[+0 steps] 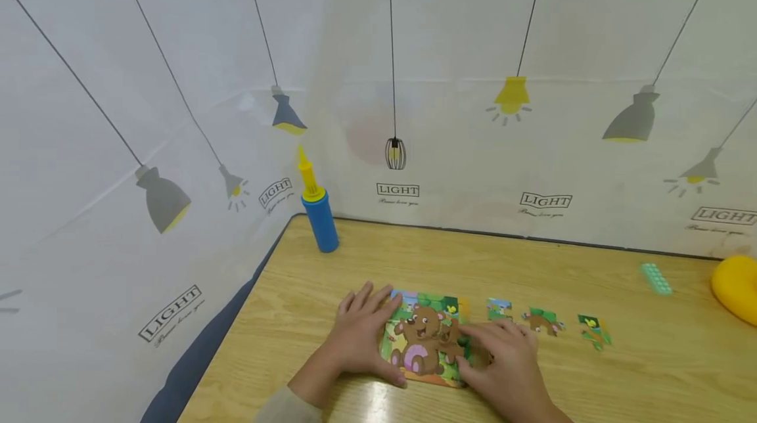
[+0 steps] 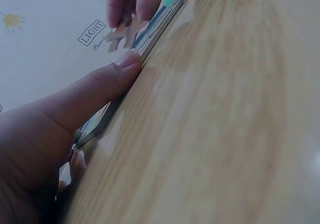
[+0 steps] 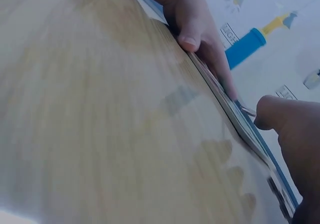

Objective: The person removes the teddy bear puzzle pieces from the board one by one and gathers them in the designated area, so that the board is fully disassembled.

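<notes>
A jigsaw puzzle board (image 1: 416, 349) with a brown bear picture lies flat on the wooden table. My left hand (image 1: 362, 337) rests along its left side, fingers straight and spread, the thumb (image 2: 107, 81) pressing the near edge in the left wrist view. My right hand (image 1: 503, 357) is over the board's right part, where thumb and fingertips pinch a brown puzzle piece (image 1: 451, 343). That puzzle piece (image 2: 125, 33) is tilted up from the board in the left wrist view. In the right wrist view, the right hand (image 3: 295, 134) hides most of it.
Loose puzzle pieces (image 1: 543, 321) lie right of the board. Farther right are a mint-green studded block (image 1: 656, 278) and a yellow rounded object (image 1: 739, 286). A blue and yellow hand pump (image 1: 321, 221) stands at the back left corner, near the lamp-printed wall covering (image 1: 461, 167).
</notes>
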Available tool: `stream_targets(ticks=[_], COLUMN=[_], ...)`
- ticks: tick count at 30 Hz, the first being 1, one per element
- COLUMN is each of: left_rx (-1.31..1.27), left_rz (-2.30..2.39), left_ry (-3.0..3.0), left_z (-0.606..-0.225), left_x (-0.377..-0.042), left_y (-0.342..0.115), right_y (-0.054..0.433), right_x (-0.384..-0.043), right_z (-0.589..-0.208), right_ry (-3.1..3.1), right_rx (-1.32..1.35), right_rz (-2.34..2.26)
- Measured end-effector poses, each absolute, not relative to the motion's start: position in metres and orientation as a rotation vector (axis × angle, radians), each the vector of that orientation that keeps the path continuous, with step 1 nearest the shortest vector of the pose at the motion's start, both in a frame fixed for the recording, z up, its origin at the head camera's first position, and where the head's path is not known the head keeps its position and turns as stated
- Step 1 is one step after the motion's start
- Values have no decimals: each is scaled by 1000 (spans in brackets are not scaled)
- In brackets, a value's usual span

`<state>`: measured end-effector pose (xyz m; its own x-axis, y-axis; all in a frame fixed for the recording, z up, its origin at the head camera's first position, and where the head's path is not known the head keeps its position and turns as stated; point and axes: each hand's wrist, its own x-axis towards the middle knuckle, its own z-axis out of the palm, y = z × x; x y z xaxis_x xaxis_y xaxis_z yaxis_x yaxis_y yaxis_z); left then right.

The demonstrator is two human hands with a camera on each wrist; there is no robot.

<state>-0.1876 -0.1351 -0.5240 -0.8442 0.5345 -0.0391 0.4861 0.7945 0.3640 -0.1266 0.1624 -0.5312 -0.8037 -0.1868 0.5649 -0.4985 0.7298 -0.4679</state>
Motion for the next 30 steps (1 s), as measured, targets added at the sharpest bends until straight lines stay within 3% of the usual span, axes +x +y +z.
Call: stream_targets(ticks=[18,24,30], left_rx=[809,808,806], left_rz=[525,534,530], left_ry=[2840,2829,2822], left_z=[-523,-523,-522], left_x=[-187,-188,-188], left_y=[-135,-135,-134], right_y=[267,287,293], right_x=[-101,-91,-91], right_z=[-540,-542,-544], right_ry=[-2459,-2576,-2647], right_rx=[357,142,160], right_rz=[807,942,967])
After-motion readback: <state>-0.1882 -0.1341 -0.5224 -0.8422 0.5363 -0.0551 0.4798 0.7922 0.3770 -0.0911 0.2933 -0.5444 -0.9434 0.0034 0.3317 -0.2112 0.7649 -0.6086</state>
